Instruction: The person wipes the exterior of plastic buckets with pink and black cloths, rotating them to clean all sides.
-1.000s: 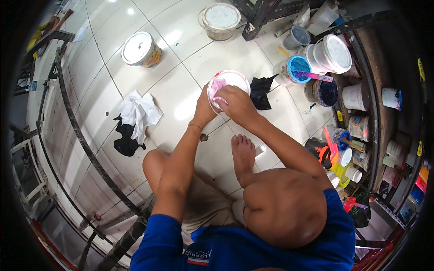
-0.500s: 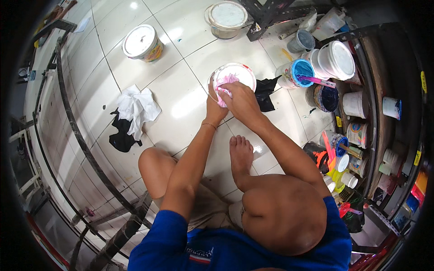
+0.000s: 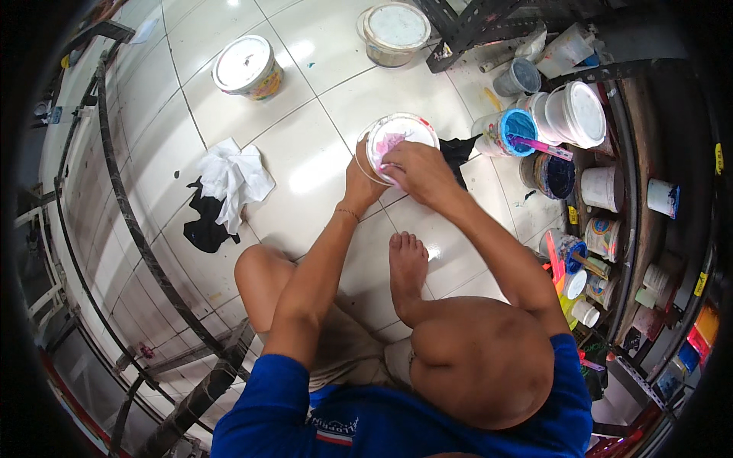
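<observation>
A white lidded tub point(image 3: 416, 130) with red smears on its rim stands on the tiles in front of me. My left hand point(image 3: 362, 180) grips its left side, the fingers partly hidden behind the tub and its thin wire handle. On the lid, my right hand point(image 3: 418, 169) presses a crumpled pink-stained cloth point(image 3: 391, 143), its fingers bunched round the fabric. A black cloth point(image 3: 458, 155) lies on the floor just right of the tub.
Two more lidded tubs point(image 3: 248, 67) point(image 3: 395, 34) stand farther off. White point(image 3: 237, 175) and black cloths lie at left beside a metal frame point(image 3: 145, 237). Open paint pots point(image 3: 515, 130) and a shelf point(image 3: 641, 191) of containers line the right side.
My right hand has shifted slightly toward the near edge of the lid, bunching the cloth under the fingers. The left hand keeps its hold on the tub. The whole view has shifted a little.
</observation>
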Motion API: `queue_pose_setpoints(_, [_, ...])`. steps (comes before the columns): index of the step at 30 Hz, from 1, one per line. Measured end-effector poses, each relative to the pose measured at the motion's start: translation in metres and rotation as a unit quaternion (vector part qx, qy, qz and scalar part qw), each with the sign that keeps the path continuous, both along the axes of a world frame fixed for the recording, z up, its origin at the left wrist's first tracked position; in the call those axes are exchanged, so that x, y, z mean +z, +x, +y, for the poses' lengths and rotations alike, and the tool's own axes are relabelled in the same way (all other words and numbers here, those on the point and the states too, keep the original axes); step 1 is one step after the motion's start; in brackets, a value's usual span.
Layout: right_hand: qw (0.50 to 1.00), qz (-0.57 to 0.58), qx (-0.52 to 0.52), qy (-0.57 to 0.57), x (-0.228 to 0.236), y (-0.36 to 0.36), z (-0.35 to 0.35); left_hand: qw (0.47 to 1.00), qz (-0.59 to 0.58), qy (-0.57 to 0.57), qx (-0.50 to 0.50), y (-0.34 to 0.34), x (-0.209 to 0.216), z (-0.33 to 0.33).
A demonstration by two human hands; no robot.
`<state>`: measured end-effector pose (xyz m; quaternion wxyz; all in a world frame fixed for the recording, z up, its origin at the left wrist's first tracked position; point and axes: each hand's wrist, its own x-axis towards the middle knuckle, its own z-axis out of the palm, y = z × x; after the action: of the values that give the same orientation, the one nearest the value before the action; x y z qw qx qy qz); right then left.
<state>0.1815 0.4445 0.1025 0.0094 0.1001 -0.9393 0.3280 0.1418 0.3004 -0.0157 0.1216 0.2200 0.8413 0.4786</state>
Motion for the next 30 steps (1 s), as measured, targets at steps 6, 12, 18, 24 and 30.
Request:
queue_pose_setpoints(6, [0.983,0.025,-0.181,-0.012,-0.002,-0.028,-0.023,0.995,-0.083,0.036,0.046,0.008,0.016,0.010])
queue_pose_setpoints(12, [0.991,-0.112,-0.017,0.076,0.024,0.009,0.016,0.999,0.028,0.007,0.029,0.000,0.006,-0.003])
queue_pose_setpoints(18, [0.974,-0.084,-0.062,0.199,0.033,-0.004,0.041,0.999,0.041,-0.014,0.014,0.003,0.021,0.002])
queue_pose_setpoints(24, [0.989,0.055,-0.119,0.071,0.000,-0.018,0.026,0.999,0.037,0.013,-0.010,0.001,0.033,0.011])
queue_pose_setpoints(30, [0.995,-0.094,0.019,0.008,0.017,0.005,0.021,0.994,-0.036,0.078,-0.067,-0.004,0.022,0.001])
